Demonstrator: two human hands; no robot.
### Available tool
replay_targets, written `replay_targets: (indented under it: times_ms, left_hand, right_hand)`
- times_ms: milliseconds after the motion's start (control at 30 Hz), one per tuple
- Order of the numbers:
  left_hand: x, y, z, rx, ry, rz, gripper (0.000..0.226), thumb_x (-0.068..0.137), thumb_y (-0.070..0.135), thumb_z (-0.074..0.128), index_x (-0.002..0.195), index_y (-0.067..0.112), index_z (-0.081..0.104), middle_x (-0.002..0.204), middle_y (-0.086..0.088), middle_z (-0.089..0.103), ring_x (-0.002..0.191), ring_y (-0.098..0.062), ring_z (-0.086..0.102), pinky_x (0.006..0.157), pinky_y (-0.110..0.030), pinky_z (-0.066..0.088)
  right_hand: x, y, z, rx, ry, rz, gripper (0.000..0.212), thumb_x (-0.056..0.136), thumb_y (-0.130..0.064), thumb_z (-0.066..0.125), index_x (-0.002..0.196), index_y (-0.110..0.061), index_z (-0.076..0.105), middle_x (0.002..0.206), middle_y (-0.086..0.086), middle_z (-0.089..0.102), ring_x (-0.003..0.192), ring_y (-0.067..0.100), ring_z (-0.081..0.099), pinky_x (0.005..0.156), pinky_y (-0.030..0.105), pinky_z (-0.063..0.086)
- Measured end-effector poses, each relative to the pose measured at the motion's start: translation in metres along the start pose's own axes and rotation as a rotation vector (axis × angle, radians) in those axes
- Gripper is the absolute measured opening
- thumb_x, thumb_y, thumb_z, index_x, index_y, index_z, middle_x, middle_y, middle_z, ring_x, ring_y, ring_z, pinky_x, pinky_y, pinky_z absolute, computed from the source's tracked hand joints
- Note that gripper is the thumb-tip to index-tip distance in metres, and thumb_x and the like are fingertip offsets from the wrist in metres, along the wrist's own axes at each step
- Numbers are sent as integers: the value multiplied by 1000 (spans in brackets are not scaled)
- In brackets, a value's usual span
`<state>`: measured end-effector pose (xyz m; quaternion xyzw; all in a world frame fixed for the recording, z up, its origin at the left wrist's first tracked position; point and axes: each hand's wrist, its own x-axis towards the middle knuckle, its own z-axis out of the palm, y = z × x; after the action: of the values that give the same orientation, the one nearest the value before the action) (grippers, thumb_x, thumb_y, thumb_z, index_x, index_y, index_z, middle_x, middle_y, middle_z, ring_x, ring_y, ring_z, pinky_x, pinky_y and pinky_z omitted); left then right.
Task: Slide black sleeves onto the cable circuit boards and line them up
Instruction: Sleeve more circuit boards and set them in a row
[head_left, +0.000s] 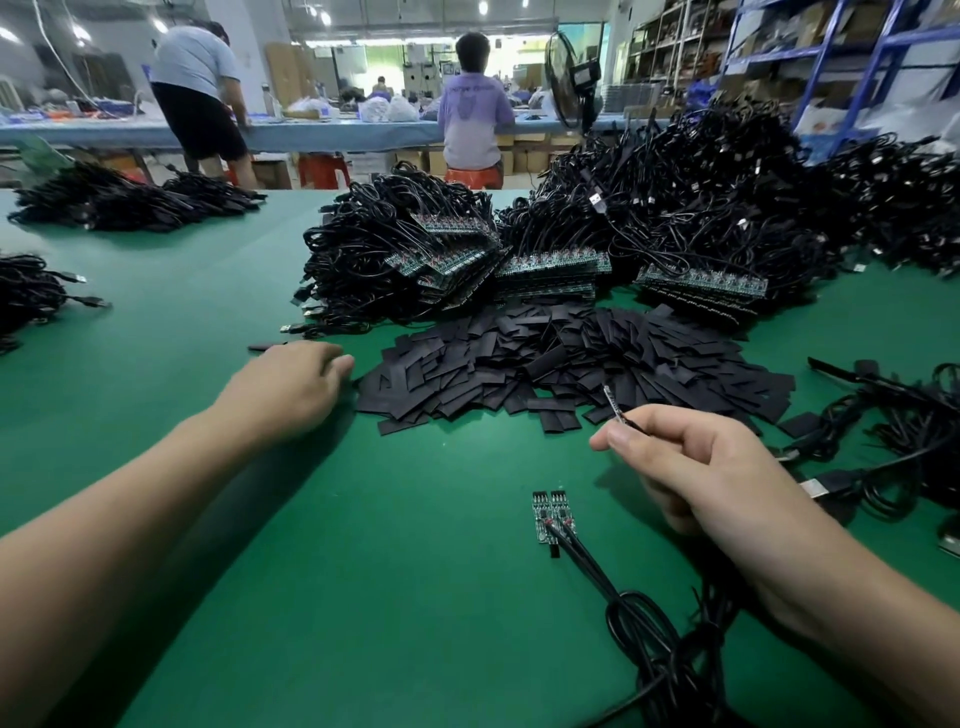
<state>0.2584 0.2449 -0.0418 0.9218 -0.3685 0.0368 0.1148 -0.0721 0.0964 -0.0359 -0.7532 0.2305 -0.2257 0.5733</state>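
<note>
My right hand (696, 467) pinches a cable just behind its small circuit board (612, 399), which sticks up edge-on over the near rim of the sleeve pile. A wide heap of flat black sleeves (566, 358) lies across the middle of the green table. My left hand (291, 387) rests with curled fingers on the table at the heap's left edge; I cannot see anything in it. Two bare circuit boards (549, 515) lie side by side in front of me, their black cables (644, 623) running toward the lower right.
Big piles of black cables with stacked circuit boards (550, 265) stand behind the sleeves. More cable bundles lie at the far left (119, 200) and right (904, 457). One sleeved piece (265, 346) lies by my left hand. Two people work at a far bench.
</note>
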Motion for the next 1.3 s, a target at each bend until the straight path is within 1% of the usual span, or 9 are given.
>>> replay_targets:
  times_ms: [100, 233, 367, 567, 767, 933, 1033, 1167, 1300]
  left_hand:
    - [-1, -3, -2, -18, -5, -25, 39, 108, 33, 41, 129, 8, 64, 135, -18, 62, 125, -37, 56, 102, -44, 46]
    - [-18, 14, -4, -53, 97, 198, 28, 100, 23, 60, 125, 19, 71, 130, -6, 61, 121, -29, 58, 104, -43, 47]
    - [-29, 22, -10, 17, 72, 249, 24, 98, 27, 64, 121, 28, 73, 119, 0, 68, 110, -26, 63, 93, -42, 52]
    - [-16, 4, -8, -38, 94, 76, 35, 107, 25, 44, 135, 14, 62, 140, -12, 61, 130, -34, 54, 105, -45, 44]
    - [-1, -12, -2, 36, -41, -5, 47, 108, 45, 34, 137, 20, 61, 141, -11, 61, 130, -34, 54, 105, -44, 45]
    - [10, -11, -2, 30, -15, -64, 44, 109, 38, 37, 131, 9, 60, 140, -19, 59, 128, -38, 54, 104, -45, 45]
    - [5, -4, -6, -17, 83, 125, 30, 105, 25, 52, 126, 11, 68, 131, -13, 65, 119, -34, 60, 98, -40, 47]
    - [-15, 10, -18, -77, 11, 387, 19, 90, 26, 76, 109, 25, 78, 106, 8, 71, 95, -14, 65, 82, -28, 44]
    - [-29, 21, -20, -4, 79, 421, 21, 90, 36, 75, 109, 28, 80, 118, 13, 70, 106, -14, 65, 90, -33, 49]
  right_hand:
    - [0, -1, 2, 6, -17, -6, 37, 75, -59, 62, 92, -30, 77, 52, -20, 56, 48, -5, 51, 52, 12, 38]
    - [0, -2, 3, 11, -9, 5, 35, 76, -57, 61, 91, -30, 76, 51, -21, 56, 48, -6, 52, 61, 21, 30]
    - [0, -3, 2, 12, -4, 11, 35, 75, -58, 60, 90, -31, 77, 52, -23, 57, 49, -8, 53, 62, 22, 29]
    - [1, -2, 1, 25, -3, 10, 35, 75, -57, 59, 89, -30, 76, 51, -22, 57, 49, -9, 53, 62, 22, 29]
    - [2, 2, 0, 14, -12, 14, 26, 87, -51, 61, 89, -30, 76, 51, -19, 54, 48, -6, 49, 61, 23, 29]
    - [4, 5, -2, 11, -21, 17, 21, 95, -42, 61, 90, -29, 76, 51, -21, 56, 49, -7, 53, 57, 16, 32]
    - [4, 7, -2, 19, -26, -8, 24, 91, -50, 62, 90, -30, 76, 50, -20, 53, 46, -4, 48, 47, 7, 36]
    - [6, 8, -3, 48, -10, 1, 40, 88, -65, 62, 93, -28, 77, 55, -11, 32, 50, 10, 27, 46, 17, 26]
    - [7, 7, -4, 89, -6, 22, 45, 84, -64, 53, 90, -26, 77, 54, -16, 37, 47, 6, 31, 44, 16, 28]
